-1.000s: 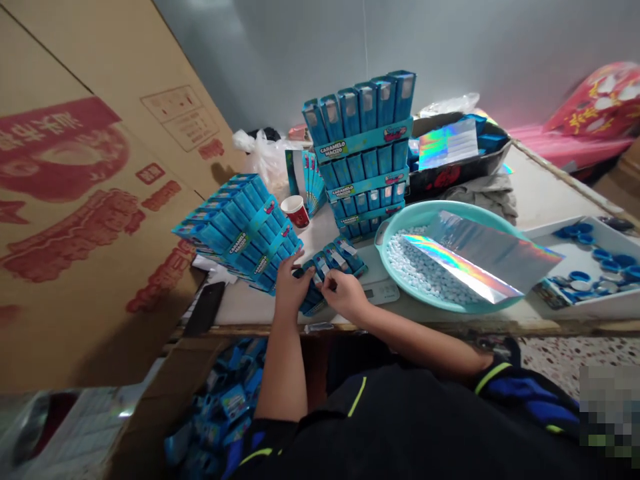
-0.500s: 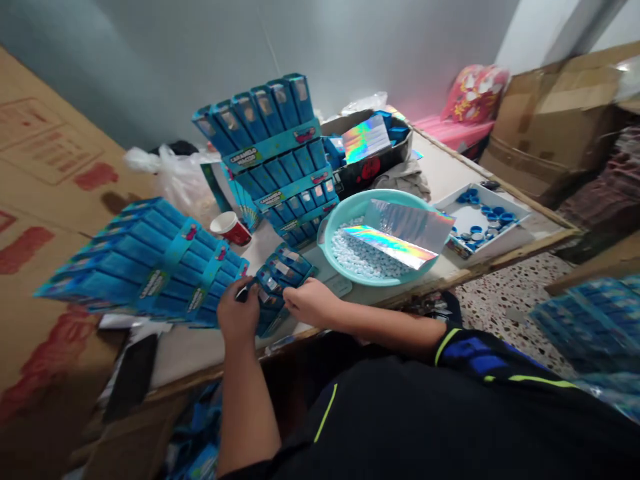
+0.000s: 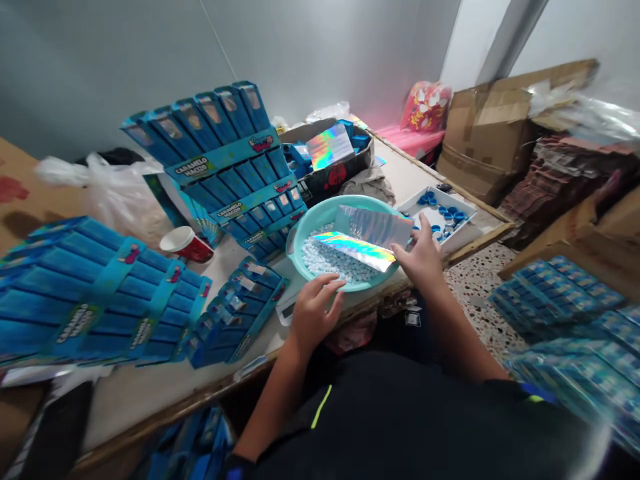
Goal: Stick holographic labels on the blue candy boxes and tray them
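A turquoise basin (image 3: 295,252) on the table holds many small pale-blue pellets (image 3: 320,261). A folded shiny holographic sheet (image 3: 373,230) lies across them. My right hand (image 3: 424,263) is at the sheet's right end, thumb against its edge and fingers apart; no firm grip shows. Over the basin's near left rim, my left hand (image 3: 316,312) is held with spread, curved fingers and nothing in it. To its left sits a low blue display box (image 3: 250,313) with several small packs in its slots.
Tall blue display boxes (image 3: 210,170) stand behind, and more blue displays (image 3: 95,293) lean at left. A red paper cup (image 3: 193,247) stands between them. At right is a white tray (image 3: 463,233) with blue caps. Cardboard boxes (image 3: 485,133) rise beyond the table.
Both hands have left the low blue display box and moved right to the basin, their fingers now spread. The view has turned to the right.
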`<state>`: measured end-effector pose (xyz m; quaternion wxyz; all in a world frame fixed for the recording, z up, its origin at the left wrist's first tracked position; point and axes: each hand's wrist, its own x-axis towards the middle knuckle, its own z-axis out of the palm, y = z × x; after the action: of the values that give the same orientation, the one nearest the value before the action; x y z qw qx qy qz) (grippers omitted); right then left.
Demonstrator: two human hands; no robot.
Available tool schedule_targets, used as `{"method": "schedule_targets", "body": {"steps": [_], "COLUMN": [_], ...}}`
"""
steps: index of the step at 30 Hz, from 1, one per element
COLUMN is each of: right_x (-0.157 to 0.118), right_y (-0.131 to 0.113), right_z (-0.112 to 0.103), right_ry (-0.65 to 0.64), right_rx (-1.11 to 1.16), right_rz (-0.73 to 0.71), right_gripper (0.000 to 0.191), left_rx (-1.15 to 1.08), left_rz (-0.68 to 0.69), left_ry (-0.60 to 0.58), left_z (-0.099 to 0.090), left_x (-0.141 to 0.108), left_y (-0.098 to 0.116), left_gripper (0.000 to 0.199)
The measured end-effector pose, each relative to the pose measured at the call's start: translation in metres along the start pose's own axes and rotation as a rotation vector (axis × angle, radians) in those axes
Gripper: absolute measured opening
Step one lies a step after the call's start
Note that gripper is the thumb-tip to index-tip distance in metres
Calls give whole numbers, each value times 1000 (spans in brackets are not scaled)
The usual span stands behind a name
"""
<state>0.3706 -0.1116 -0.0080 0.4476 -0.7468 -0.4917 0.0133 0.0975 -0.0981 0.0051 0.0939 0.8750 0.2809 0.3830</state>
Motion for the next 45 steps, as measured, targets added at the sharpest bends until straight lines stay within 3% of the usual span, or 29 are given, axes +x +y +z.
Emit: {"method": "schedule_targets", "body": {"steps": [3, 5, 8, 11, 13, 19, 24, 26, 30, 33, 35, 38, 40, 43, 45], "right_x": [-19, -32, -44, -49, -50, -43, -31, -25, -13, -7, -6, -9, -11, -10, -10], "right_y": [-16, -27, -35, -33, -29, -4, 27, 39, 47, 24, -7, -55, -78, -93, -96], "right_z": [-3, -5, -4, -3, -7, -43, -69, -75, -88, -93, -90, -77, -65, -52, -47], "right_ry": [-1, -98, -271, -330, -327, -313, -460, -518, -482, -336, -287, -445, -543, -541, -511], "right_rx": [42, 90, 170, 283, 363, 543, 577, 544, 470, 429, 324, 201, 171, 142, 142], "right_rz": [-146, -320, -526, -612, -641, -631, -486, -416, -238, -181, -273, -488, -575, -626, -639], "right_gripper": [68, 57, 43, 37, 37, 36, 37, 36, 34, 34, 33, 46, 45, 19, 18], "left_rx": [-54, -137, -254, -213, -110, 163, 69, 23, 11, -14, -69, -158, -177, -175, -162], "left_rz": [-148, -246, -381, -416, -371, -253, -375, -344, -178, -139, -131, -118, -106, -99, -96], "left_ry": [-61, -36, 150, 375, 387, 8, -413, -499, -492, -393, -332, -266, -218, -162, -166], "left_z": [13, 17, 17, 8, -3, -29, -36, -38, -37, -35, -35, -37, -40, -45, -49], "left_x": [9, 9, 11, 25, 41, 78, 87, 91, 96, 92, 87, 79, 74, 66, 61], "left_y": [-2, -6, -12, -20, -24, -29, -36, -37, -34, -23, -13, 3, 12, 21, 24], "left_gripper": [49, 60, 48, 51, 59, 43, 71, 72, 33, 19, 16, 12, 9, 10, 13]}}
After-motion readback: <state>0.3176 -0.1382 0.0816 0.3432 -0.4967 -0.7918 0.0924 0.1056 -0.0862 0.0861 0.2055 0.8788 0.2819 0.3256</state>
